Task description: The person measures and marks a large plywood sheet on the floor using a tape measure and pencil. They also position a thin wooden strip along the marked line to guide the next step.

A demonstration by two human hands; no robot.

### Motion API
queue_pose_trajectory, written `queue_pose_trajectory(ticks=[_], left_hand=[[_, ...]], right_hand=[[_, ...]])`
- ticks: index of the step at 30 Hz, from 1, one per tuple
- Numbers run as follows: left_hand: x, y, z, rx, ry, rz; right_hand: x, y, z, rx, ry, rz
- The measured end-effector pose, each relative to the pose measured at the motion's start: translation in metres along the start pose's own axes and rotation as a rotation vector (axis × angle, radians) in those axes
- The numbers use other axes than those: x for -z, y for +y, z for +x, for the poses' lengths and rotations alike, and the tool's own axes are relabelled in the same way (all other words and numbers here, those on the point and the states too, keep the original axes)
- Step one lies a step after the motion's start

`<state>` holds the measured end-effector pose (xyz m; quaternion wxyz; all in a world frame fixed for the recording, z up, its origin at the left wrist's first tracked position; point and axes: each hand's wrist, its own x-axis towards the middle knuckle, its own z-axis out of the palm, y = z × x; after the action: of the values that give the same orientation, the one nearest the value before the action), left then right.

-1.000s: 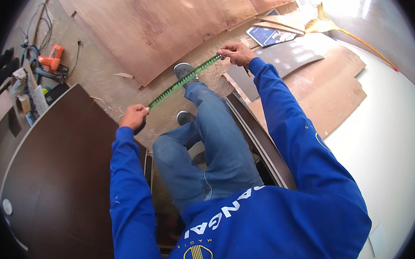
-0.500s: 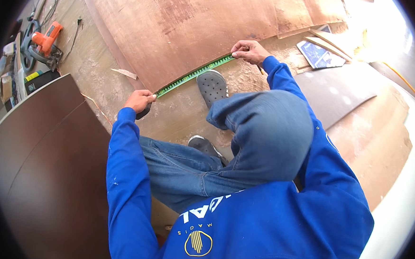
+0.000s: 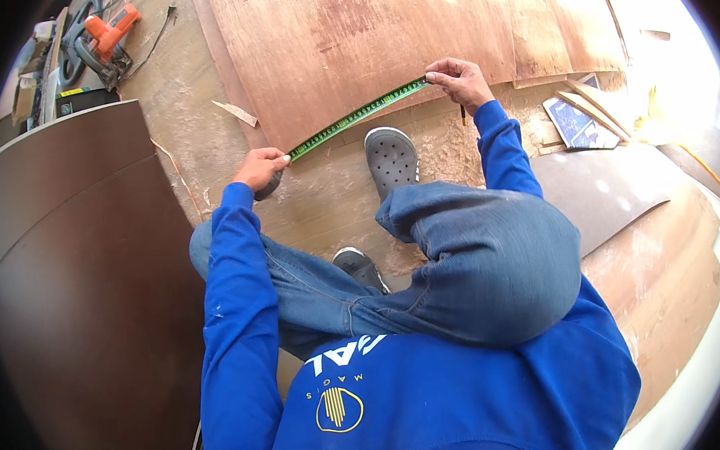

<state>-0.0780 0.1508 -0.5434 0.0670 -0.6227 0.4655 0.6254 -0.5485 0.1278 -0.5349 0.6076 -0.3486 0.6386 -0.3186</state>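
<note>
A green tape measure blade (image 3: 357, 118) stretches between my two hands, slightly bowed, along the near edge of a reddish-brown plywood sheet (image 3: 329, 50). My left hand (image 3: 260, 169) is closed around the dark tape measure case (image 3: 270, 186), its thumb at the blade's start. At the other end, my right hand (image 3: 461, 83) pinches the blade's tip between thumb and fingers. A thin dark stick, perhaps a pencil (image 3: 464, 114), pokes out below that hand. Just on my side of the blade is my grey clog (image 3: 391, 157).
An orange circular saw (image 3: 112, 35) with a cord lies at the far left. A dark brown panel (image 3: 69, 265) fills the near left. Wood strips (image 3: 595, 107), a blue-and-white piece (image 3: 579, 127) and a grey curved sheet (image 3: 601, 190) are at right. Sawdust and a wood splinter (image 3: 235, 113) litter the floor.
The view has shifted, with most things appearing farther right. The blade, which lay against the clog's toe in the picture, now shows a gap from it. Both hands keep their hold.
</note>
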Motion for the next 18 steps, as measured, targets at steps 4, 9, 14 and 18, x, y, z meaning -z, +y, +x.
queue_pose_trajectory(ticks=[4, 9, 14, 18], left_hand=[[0.026, -0.009, 0.011, -0.001, -0.022, 0.027], [0.045, -0.027, 0.020, -0.004, -0.027, 0.133], [0.045, -0.041, 0.031, -0.012, -0.026, 0.194], [0.047, -0.044, 0.038, -0.038, -0.071, 0.238]], right_hand=[[0.015, 0.022, 0.004, 0.025, 0.089, -0.063], [0.082, 0.043, -0.002, 0.010, 0.316, -0.040], [0.119, 0.058, 0.003, -0.068, 0.444, -0.038], [0.113, 0.067, 0.008, 0.024, 0.498, -0.158]])
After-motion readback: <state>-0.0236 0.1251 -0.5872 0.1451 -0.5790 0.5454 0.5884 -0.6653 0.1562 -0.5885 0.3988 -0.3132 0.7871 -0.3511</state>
